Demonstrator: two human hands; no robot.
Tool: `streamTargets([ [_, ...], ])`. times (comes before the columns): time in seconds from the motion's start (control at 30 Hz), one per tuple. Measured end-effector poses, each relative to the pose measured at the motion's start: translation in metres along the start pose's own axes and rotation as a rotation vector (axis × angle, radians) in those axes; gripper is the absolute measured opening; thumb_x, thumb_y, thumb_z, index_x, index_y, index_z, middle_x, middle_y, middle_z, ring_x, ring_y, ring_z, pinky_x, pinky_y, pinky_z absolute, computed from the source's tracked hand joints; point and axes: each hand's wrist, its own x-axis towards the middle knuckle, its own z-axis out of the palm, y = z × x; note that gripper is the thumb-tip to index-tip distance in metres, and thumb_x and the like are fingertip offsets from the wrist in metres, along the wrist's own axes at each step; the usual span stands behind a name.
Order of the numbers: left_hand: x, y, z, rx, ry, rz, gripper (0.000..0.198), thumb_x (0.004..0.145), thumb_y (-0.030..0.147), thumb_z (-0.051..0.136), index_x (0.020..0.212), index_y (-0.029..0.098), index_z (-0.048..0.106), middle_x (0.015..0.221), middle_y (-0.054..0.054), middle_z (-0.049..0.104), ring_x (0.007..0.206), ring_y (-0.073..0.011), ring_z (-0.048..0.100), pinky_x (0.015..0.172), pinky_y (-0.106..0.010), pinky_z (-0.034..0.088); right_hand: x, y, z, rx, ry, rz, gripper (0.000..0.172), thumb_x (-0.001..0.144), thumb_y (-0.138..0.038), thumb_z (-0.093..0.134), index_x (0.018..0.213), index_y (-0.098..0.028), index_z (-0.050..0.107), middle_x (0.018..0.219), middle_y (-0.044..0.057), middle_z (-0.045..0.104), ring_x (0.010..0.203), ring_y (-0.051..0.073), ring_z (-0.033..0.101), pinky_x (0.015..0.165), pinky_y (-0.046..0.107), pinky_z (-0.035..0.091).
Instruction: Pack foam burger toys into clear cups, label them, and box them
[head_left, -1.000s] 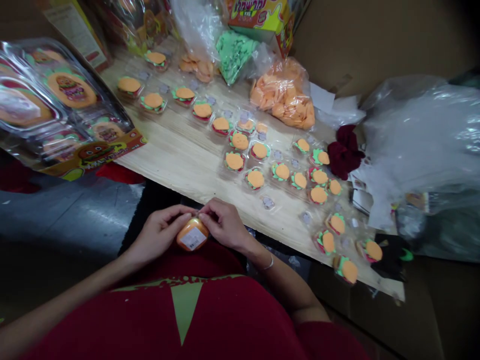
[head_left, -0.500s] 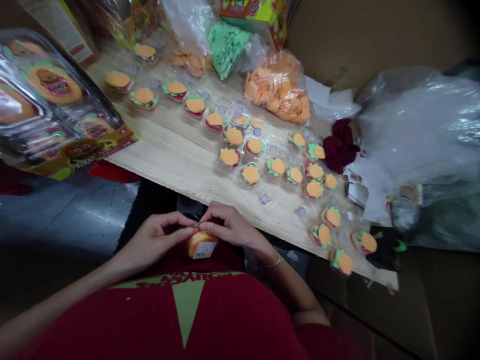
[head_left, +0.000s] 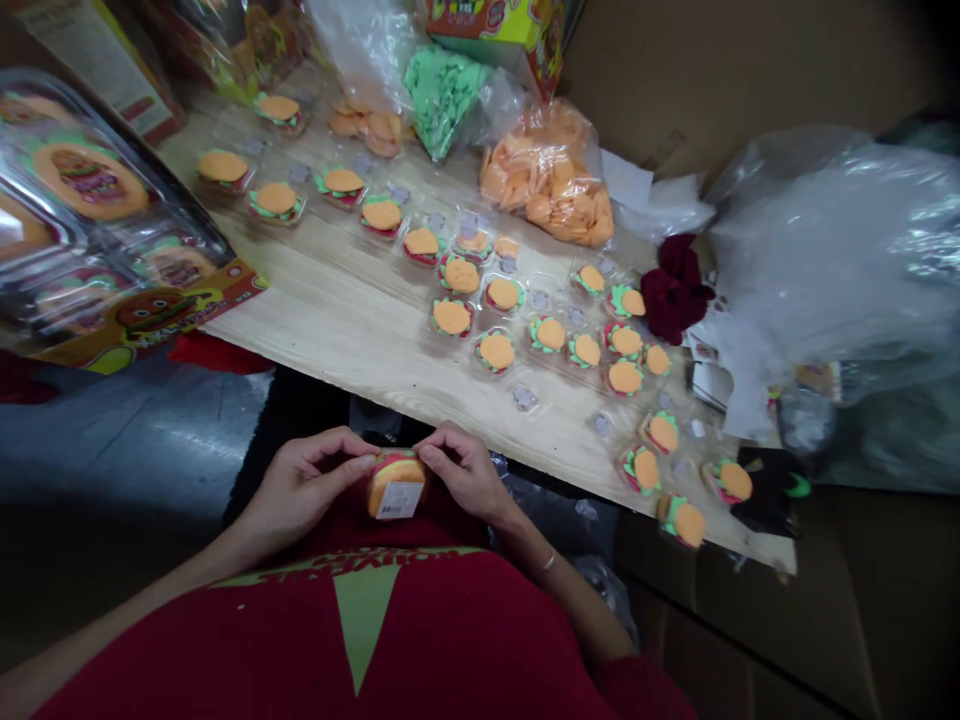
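Just below the table's near edge, a toy burger in a clear plastic pack (head_left: pixel 384 474) is held between both hands, a white barcode label on the side toward me. My left hand (head_left: pixel 307 482) pinches its left edge with thumb and forefinger. On the opposite side, my right hand (head_left: pixel 466 470) grips the right edge the same way. Across the wooden table (head_left: pixel 322 320) lie several burgers (head_left: pixel 496 352) in clear trays, with orange tops, green frills and red layers. Many of the open lids carry small greyish pieces (head_left: pixel 525 397).
A bag of orange bun-shaped pieces (head_left: pixel 559 185) and a bag of green pieces (head_left: pixel 442 100) lie at the back. A large display box (head_left: pixel 142 310) stands on the left. Dark red cloth (head_left: pixel 676 292) and clear plastic sheeting (head_left: pixel 832 260) are on the right.
My hands have spread from nearly touching to opposite sides of the burger pack, whose label side now shows more fully. The view has shifted slightly.
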Motion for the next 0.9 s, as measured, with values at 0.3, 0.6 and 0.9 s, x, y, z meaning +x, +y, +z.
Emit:
streamTargets([
  [0.3,0.025,-0.008,0.007,-0.001,0.068,-0.029,0.040,0.064,0.055,0.079,0.078,0.018,0.071,0.081,-0.005,0.070,0.080,-0.0232,0.061,0.073,-0.030,0.050,-0.007,-0.006,-0.002,-0.491,0.236,-0.233,0.031,0.099,-0.031,0.042,0.082,-0.017,0.063,0.078,0.006,0.054,0.073,0.017,0.050,0.070,0.030,0.044],
  [0.6,0.025,-0.001,0.036,-0.260,-0.029,-0.247,0.048,0.060,0.050,0.087,0.080,0.017,0.059,0.092,-0.007,0.068,0.079,-0.0194,0.063,0.069,-0.027,0.052,-0.016,0.000,0.017,-0.550,-0.254,-0.565,0.028,0.096,-0.025,0.049,0.070,-0.024,0.061,0.068,0.002,0.056,0.066,0.015,0.052,0.068,0.029,0.051],
  [0.9,0.008,-0.014,0.028,-0.241,-0.328,-0.042,0.062,0.072,0.036,0.084,0.125,0.025,0.055,0.126,-0.012,0.062,0.107,-0.0263,0.064,0.086,-0.032,0.056,-0.040,0.021,-0.005,0.247,0.215,0.123,0.027,0.088,-0.044,0.055,0.094,-0.018,0.061,0.083,0.003,0.063,0.072,0.014,0.057,0.069,0.027,0.051],
])
